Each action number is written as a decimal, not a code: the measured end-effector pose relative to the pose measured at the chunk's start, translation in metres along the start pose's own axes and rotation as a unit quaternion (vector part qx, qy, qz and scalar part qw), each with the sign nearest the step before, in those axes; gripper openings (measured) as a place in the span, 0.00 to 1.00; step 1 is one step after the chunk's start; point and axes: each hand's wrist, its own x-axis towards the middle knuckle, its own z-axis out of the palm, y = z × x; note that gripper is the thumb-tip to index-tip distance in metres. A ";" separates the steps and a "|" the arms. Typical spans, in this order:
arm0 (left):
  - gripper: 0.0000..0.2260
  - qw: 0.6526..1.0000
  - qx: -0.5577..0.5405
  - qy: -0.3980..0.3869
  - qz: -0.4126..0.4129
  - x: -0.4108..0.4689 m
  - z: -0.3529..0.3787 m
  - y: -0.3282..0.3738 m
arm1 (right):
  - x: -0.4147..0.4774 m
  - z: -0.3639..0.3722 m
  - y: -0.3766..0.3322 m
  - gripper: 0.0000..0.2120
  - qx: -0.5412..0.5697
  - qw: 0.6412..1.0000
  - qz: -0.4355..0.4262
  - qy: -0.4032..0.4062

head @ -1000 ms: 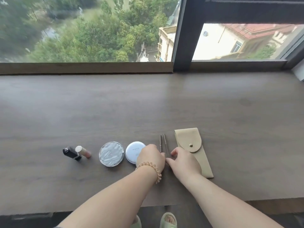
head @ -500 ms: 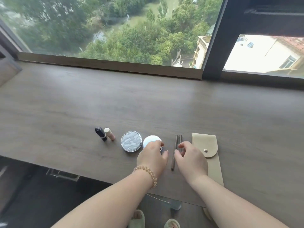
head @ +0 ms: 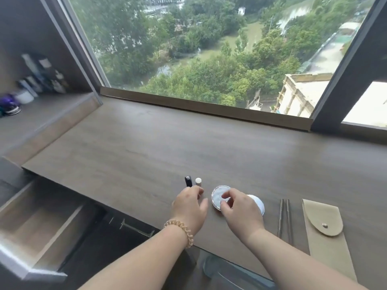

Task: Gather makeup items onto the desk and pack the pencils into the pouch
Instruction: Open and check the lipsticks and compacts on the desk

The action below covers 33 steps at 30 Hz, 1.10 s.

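Pencils point(head: 285, 218): two, slim, dark, parallel, flat on tabletop point(head: 188, 147). Pouch point(head: 326, 233): beige, flap snapped shut, flat just right of pencils. Silver compact point(head: 218, 194), white compact point(head: 258, 204), black lipstick point(head: 188, 181), pale tube point(head: 198, 182): in a row to their left.

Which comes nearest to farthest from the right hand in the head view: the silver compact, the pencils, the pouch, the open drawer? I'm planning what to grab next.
1. Silver compact: under the right hand's fingertips.
2. Pencils: to its right, lying side by side.
3. Pouch: farther right, beyond the pencils, flap snapped shut.
4. Open drawer: far left, below the desk edge.
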 end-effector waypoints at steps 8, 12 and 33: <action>0.11 0.998 -0.021 -0.037 0.048 0.046 -0.049 -0.090 | 0.039 0.060 -0.058 0.14 -0.059 0.998 0.029 0.018; 0.12 0.995 -0.031 -0.060 0.076 0.072 -0.065 -0.116 | 0.060 0.078 -0.072 0.19 -0.152 0.987 0.046 0.008; 0.08 0.939 -0.158 -0.123 0.280 0.073 -0.107 -0.012 | 0.012 -0.041 -0.146 0.18 -0.015 0.980 0.037 0.193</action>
